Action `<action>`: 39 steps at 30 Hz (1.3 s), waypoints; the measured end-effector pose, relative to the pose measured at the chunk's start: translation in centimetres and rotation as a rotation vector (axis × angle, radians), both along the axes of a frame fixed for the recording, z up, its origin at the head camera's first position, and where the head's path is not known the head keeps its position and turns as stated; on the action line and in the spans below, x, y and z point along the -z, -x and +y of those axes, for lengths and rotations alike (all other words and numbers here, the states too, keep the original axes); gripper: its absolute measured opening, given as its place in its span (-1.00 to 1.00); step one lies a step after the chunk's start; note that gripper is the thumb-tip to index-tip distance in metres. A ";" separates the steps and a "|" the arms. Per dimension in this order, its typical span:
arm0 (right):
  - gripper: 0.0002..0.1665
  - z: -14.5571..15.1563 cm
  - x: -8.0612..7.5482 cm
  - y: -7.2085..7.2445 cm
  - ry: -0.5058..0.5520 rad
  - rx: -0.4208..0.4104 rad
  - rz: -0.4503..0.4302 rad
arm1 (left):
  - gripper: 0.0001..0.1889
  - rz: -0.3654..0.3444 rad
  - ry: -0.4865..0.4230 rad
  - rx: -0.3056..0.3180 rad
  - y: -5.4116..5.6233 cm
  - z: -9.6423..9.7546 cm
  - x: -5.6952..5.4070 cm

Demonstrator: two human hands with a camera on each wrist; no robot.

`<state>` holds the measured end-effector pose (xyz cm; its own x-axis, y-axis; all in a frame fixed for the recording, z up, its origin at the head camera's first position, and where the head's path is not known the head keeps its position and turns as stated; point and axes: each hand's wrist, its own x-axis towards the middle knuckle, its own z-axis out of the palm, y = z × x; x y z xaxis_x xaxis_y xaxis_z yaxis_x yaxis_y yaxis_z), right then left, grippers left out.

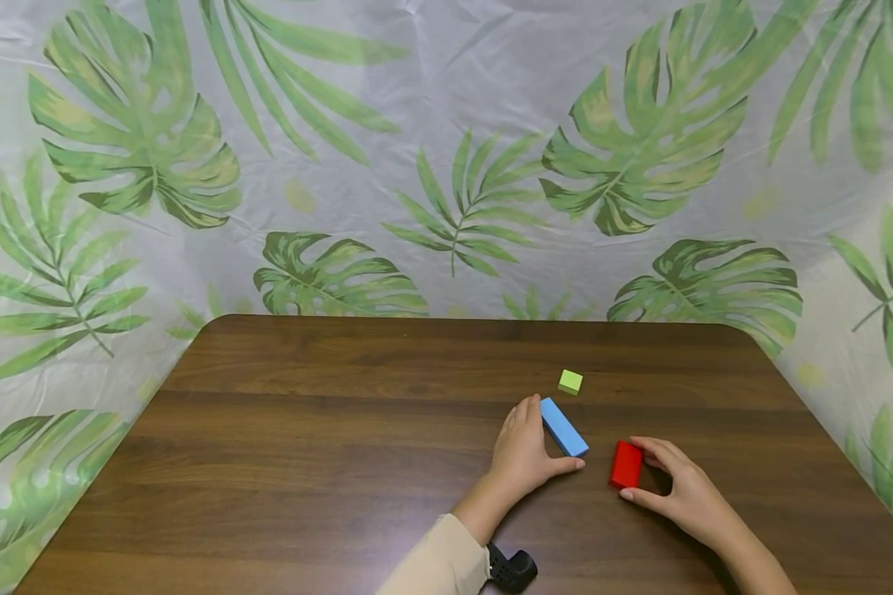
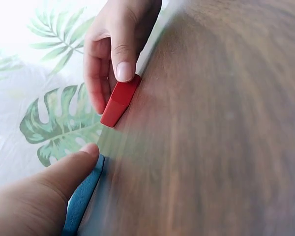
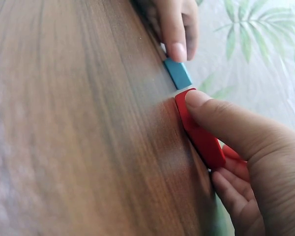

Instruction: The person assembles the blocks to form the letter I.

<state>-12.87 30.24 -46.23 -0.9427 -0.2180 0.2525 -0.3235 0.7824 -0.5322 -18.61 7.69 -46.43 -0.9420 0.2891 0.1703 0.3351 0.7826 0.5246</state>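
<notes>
A long blue block (image 1: 564,428) lies slantwise on the brown table, right of centre. My left hand (image 1: 521,450) spans it lengthwise, fingertips at its far end and thumb at its near end; in the left wrist view the thumb (image 2: 71,169) partly covers the blue block (image 2: 81,204). To the right, a shorter red block (image 1: 626,464) is pinched by my right hand (image 1: 680,487), with the thumb at its near end and a finger at the far end. The right wrist view shows that thumb against the red block (image 3: 201,135), with the blue block (image 3: 178,74) beyond.
A small light-green cube (image 1: 570,382) sits behind the blue block. The wooden table (image 1: 305,463) has rounded far corners, and a leaf-patterned cloth (image 1: 461,99) hangs behind and around it. Near the left sleeve is a black wrist device (image 1: 513,570).
</notes>
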 end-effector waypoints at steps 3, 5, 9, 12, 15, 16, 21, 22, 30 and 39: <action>-0.19 0.0 0.0 0.0 -0.005 0.001 -0.001 | 0.08 0.020 0.013 -0.015 0.0 0.1 0.0; -0.19 0.0 0.0 0.0 -0.006 0.000 -0.002 | 0.06 0.024 0.013 -0.017 -0.1 0.1 -0.1; -0.19 0.0 0.1 0.0 -0.003 -0.002 0.000 | 0.03 0.022 -0.002 -0.009 -0.1 0.1 -0.1; -0.19 0.0 0.1 0.0 0.002 -0.007 0.009 | 0.02 0.023 -0.016 0.009 -0.1 -0.1 -0.2; -0.20 -0.1 0.2 0.0 0.006 -0.012 0.020 | 0.02 0.032 -0.029 0.032 -0.1 -0.5 -0.4; -0.20 -0.1 0.2 0.0 0.006 -0.012 0.022 | 0.02 0.037 -0.031 0.039 -0.1 -0.7 -0.4; -0.21 -0.1 0.1 0.0 0.007 -0.009 0.024 | 0.02 0.059 -0.061 0.070 0.1 -1.8 -0.6; -0.21 -0.1 0.1 0.0 0.006 -0.008 0.024 | 0.02 0.060 -0.067 0.076 0.1 -2.0 -0.6; -0.20 -0.1 0.1 0.0 0.001 -0.011 0.029 | 0.02 0.076 -0.121 0.124 0.0 -3.9 -1.0; -0.21 -0.1 0.1 0.0 0.005 -0.013 0.022 | 0.01 0.067 -0.122 0.189 0.0 -5.7 -1.3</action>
<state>-12.84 30.17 -46.29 -0.9340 -0.2293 0.2740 -0.3455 0.7755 -0.5285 -18.57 1.96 -45.13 -0.8585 0.4327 0.2753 0.5070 0.6346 0.5833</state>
